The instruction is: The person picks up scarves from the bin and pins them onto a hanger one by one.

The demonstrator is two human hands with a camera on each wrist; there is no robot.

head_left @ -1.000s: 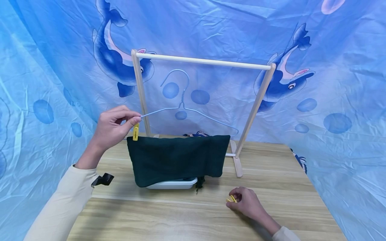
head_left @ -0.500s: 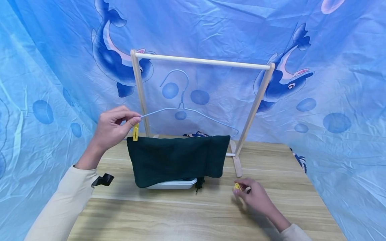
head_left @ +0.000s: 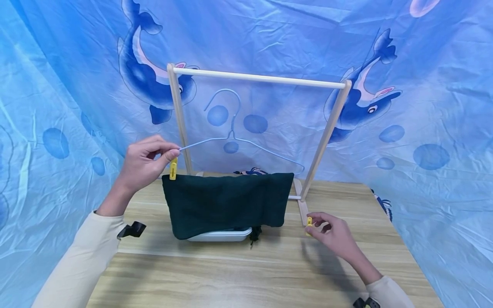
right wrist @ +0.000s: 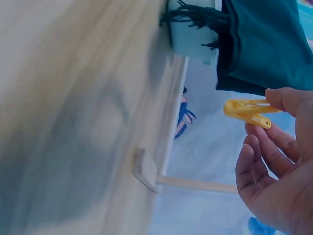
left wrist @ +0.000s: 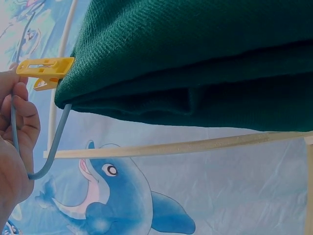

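My left hand (head_left: pixel 144 162) grips the left end of a light blue wire hanger (head_left: pixel 265 149), hook upward. Draped over the hanger is a folded dark green scarf (head_left: pixel 231 205). A yellow clothespin (head_left: pixel 173 170) sits at its left corner, just below my left fingertips; the left wrist view shows this clothespin (left wrist: pixel 46 67) biting the scarf's edge. My right hand (head_left: pixel 339 239) pinches another yellow clothespin (head_left: pixel 309 225) between thumb and fingers, below and right of the scarf's right edge. In the right wrist view, this clothespin (right wrist: pixel 244 110) is held in the air, apart from the scarf.
Behind the hanger stands a wooden rack (head_left: pixel 333 128) with a white top bar (head_left: pixel 262 78). A white tray (head_left: pixel 219 236) lies on the wooden table (head_left: pixel 215 278) beneath the scarf, dark fringe (head_left: pixel 255 234) hanging at its right. Blue dolphin curtains (head_left: pixel 431 107) enclose the table.
My right hand has lifted from low over the table, moving up and to the right with the clothespin, which has turned upright. The left hand, hanger and scarf have stayed put.
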